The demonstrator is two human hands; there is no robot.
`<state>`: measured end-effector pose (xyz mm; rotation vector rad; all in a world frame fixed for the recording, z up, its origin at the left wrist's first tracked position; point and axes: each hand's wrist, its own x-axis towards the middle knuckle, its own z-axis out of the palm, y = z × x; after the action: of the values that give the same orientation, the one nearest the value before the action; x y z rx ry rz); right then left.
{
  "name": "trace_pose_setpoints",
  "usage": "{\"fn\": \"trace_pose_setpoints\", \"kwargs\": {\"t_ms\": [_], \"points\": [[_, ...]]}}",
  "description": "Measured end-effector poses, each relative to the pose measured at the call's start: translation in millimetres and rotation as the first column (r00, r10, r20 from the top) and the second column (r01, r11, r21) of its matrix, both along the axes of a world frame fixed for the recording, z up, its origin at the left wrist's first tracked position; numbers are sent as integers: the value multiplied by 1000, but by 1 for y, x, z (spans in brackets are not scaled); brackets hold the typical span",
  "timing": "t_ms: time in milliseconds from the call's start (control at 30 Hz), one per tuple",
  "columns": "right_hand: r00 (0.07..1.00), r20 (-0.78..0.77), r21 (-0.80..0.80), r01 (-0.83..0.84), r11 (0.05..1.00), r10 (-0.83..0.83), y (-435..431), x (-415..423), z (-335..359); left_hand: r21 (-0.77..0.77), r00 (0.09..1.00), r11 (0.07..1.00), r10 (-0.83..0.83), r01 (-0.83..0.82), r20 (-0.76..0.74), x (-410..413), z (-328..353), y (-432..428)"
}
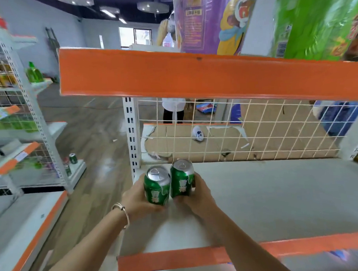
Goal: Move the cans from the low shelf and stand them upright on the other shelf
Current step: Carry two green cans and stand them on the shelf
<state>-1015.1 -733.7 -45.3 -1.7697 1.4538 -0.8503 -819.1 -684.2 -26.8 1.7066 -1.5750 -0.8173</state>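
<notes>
Above the white shelf (pixel 257 193) juts an orange-edged shelf (pixel 192 78); left hand (pixel 135 199) grips one green can (pixel 156 185), right hand (pixel 196 193) grips another can (pixel 181 178).

Two green cans are held over the white shelf (pixel 267 193): one can (pixel 156 185) in the left hand (pixel 135 199), one can (pixel 181 178) in the right hand (pixel 196 195). Two more cans (pixel 72 158) are seen on the far low shelf (pixel 78 166). One bottle (pixel 34 73) is counted at upper left.
</notes>
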Motion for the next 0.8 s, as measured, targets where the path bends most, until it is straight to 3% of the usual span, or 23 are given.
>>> {"fn": "trace_pose_setpoints", "kwargs": {"t_ms": [233,367,500,633,800], "points": [[997,63,-67,-42,997,46,-22,20,12,-92,964,959,264,-266,-34,-9,-5,-20],[999,30,-55,-25,998,27,-36,32,18,-89,957,954,289,-286,19,-9,1,-42],[1000,3,-24,-5,1000,5,-49,45,20,-14,931,949,313,-316,185,4,-2,-71],[998,-59,-46,11,999,-13,-57,58,22,157,898,923,285,-351,335,18,-8,-101],[995,-103,-51,-4,999,-1,-67,66,22,191,812,917,194,-349,551,19,24,-102]]}}
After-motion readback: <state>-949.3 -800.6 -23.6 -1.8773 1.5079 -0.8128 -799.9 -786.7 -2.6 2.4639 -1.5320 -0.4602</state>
